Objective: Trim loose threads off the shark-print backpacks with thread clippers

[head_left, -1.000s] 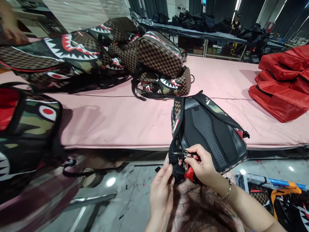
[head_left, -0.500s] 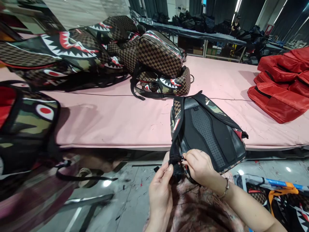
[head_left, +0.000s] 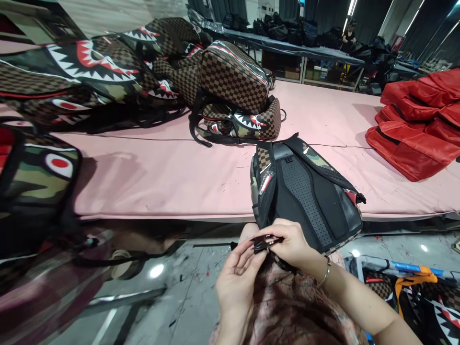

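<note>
Two hands pinch a small dark piece (head_left: 265, 243) by a black backpack (head_left: 305, 196)

The backpack lies on the pink table (head_left: 172, 182) with its back side up. Its low end pokes out past the table's near edge, close to the person's lap. The small dark piece is just in front of that edge, at the backpack's near left corner. It is too small and dark to tell what it is.

The left hand (head_left: 237, 275) has its fingers bent, and its thumb and fingertips squeeze the piece from the left. The right hand (head_left: 293, 247) is curled up and nips the piece from the other side. A thin bracelet (head_left: 327, 270) is on the right wrist.

Across the table, to the left, is a big heap of checked bags (head_left: 233, 79) with shark teeth on them. Another bag with a red and white eye (head_left: 43, 165) sits at the left, near the table's front edge. A pile of red bags (head_left: 417, 129) is on the right. Down by the floor (head_left: 183, 287), at the right, more shark bags (head_left: 445, 316) are beside a blue and orange bar (head_left: 413, 273). Far away, a person (head_left: 348, 36) is near a long table (head_left: 287, 48) with dark bags on it.
</note>
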`<action>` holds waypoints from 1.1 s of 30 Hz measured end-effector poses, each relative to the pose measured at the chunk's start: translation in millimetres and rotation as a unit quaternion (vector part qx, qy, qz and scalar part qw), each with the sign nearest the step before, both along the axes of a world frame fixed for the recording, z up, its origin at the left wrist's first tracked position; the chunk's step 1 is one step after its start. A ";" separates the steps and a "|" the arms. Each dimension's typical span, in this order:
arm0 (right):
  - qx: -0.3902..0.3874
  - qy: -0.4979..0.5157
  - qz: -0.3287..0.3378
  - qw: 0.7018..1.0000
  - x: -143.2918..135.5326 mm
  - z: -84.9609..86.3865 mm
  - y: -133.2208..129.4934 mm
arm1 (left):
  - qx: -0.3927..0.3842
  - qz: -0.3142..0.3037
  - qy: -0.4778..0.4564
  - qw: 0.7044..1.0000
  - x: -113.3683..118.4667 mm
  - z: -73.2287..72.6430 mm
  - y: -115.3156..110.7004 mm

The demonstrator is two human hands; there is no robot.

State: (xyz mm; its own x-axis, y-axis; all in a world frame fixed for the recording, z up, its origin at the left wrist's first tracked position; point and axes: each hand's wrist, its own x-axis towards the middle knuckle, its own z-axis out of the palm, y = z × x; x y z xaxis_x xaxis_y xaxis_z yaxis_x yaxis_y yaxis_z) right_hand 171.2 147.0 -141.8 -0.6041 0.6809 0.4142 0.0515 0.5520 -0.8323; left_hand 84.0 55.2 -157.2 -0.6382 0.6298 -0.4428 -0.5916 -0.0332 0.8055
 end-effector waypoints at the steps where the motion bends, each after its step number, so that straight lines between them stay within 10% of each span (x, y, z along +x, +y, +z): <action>1: 0.007 -0.001 -0.001 1.000 -2.4 -0.3 -0.5 | 0.004 -0.005 0.004 1.000 0.0 -0.8 0.1; 11: -0.336 0.065 0.055 0.938 18.1 10.9 -15.5 | -0.002 -0.036 -0.087 0.996 -13.1 6.5 -2.0; 16: -0.218 -0.038 -0.096 0.971 24.5 -6.1 -12.2 | 0.003 -0.038 -0.081 0.996 -8.8 6.4 -3.5; 22: 0.026 -0.086 -0.125 0.988 30.0 -12.9 -16.4 | 0.034 -0.054 -0.046 0.997 -10.3 10.7 -6.1; 29: -0.135 -0.021 -0.099 0.986 21.3 -13.8 -10.6 | 0.030 -0.055 -0.064 0.996 -12.1 8.8 -2.0; 33: -0.092 -0.014 -0.079 0.992 10.1 -15.0 -12.0 | 0.027 -0.044 -0.074 0.996 -8.5 9.9 -3.4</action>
State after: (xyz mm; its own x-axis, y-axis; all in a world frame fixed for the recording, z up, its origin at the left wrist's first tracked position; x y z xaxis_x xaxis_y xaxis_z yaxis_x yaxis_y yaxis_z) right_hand 181.3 135.0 -156.8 -0.4928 0.8309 0.2584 0.1500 0.3736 -0.9154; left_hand 75.4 51.7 -147.4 -0.5093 0.7064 -0.4916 -0.7061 -0.0164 0.7079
